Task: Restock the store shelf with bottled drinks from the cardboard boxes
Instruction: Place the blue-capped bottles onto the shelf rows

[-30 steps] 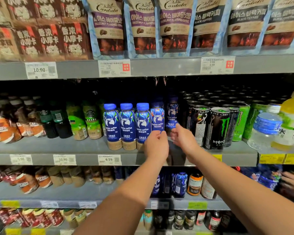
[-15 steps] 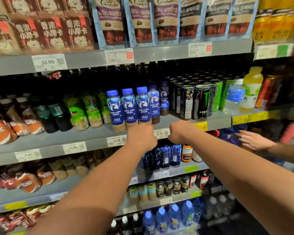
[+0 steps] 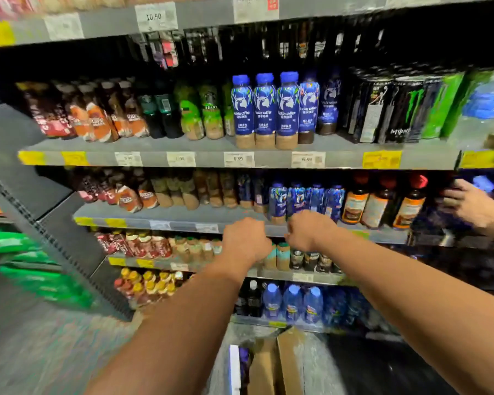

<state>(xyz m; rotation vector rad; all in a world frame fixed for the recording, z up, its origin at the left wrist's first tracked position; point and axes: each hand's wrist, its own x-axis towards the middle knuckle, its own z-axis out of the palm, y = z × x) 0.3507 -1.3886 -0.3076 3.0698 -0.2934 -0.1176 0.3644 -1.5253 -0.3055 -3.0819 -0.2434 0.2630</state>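
Store shelf front edge: blue bottles faced out; your left hand, right hand curled empty, free for cardboard box.

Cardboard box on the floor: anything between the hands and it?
Nothing visible. Left hand and right hand are curled fists in front of the shelves; the cardboard box lies open below them, flaps apart.

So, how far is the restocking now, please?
Done: three blue coffee bottles stand in a row at the shelf front. In hand: nothing; the left hand and right hand are curled, with nothing visible in them. Left: the cardboard box below stands open, and something blue shows beside it, perhaps more bottles to place.
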